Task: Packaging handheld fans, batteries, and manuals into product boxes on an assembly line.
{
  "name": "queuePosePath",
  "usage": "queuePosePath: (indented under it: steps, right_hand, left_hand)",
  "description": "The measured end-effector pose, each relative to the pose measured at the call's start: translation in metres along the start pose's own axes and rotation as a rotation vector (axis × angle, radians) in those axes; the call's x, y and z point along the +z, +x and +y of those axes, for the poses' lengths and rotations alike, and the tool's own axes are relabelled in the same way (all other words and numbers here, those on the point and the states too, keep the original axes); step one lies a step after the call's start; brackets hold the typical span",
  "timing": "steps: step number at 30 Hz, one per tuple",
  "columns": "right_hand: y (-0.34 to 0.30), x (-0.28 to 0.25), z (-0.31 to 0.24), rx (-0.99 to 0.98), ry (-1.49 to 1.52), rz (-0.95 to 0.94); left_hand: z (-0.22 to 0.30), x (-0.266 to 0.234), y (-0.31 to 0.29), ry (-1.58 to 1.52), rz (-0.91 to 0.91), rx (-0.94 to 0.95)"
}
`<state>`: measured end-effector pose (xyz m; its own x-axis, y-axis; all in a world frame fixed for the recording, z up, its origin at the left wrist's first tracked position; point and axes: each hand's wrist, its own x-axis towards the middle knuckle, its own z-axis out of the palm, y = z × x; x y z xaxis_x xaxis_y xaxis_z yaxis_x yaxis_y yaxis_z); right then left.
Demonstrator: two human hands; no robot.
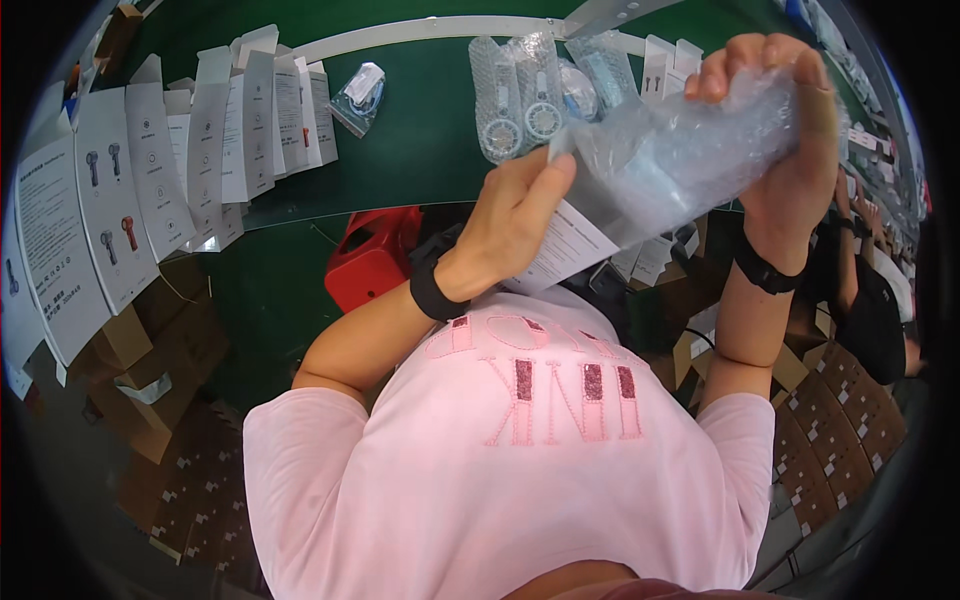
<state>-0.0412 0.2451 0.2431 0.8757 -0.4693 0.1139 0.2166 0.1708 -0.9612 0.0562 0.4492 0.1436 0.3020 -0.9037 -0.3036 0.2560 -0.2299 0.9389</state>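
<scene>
My left hand (515,215) grips a small white printed carton (565,250) in front of my chest, with the thumb on top near its upper edge. Up to the right, my right hand (785,130) is closed around a bubble-wrap bag (680,150). Something pale blue shows through the bag, its shape blurred by the plastic. The bag's lower left end meets the carton's open end; how far it reaches inside is hidden. Behind my hands on the green table (420,120) lie several bubble-wrapped handheld fans (541,100) with round heads.
A row of open white cartons (95,190) stands along the left. A small clear bag with a cable (358,98) lies on the table. Below are a red seat (370,260) and brown boxes (840,420). At the right edge another person (870,310) is at work.
</scene>
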Motion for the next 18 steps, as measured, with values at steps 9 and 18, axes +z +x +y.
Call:
queuePosePath:
  steps: [9, 18]
  right_hand:
    - [-0.027, 0.07, 0.025, 0.041, -0.851, -0.278]
    - [0.041, -0.009, 0.108, 0.425, -0.865, 0.115]
  left_hand:
    - [-0.02, -0.035, -0.011, 0.14, 0.136, 0.339]
    - [-0.061, -0.087, -0.042, -0.061, 0.44, 0.119]
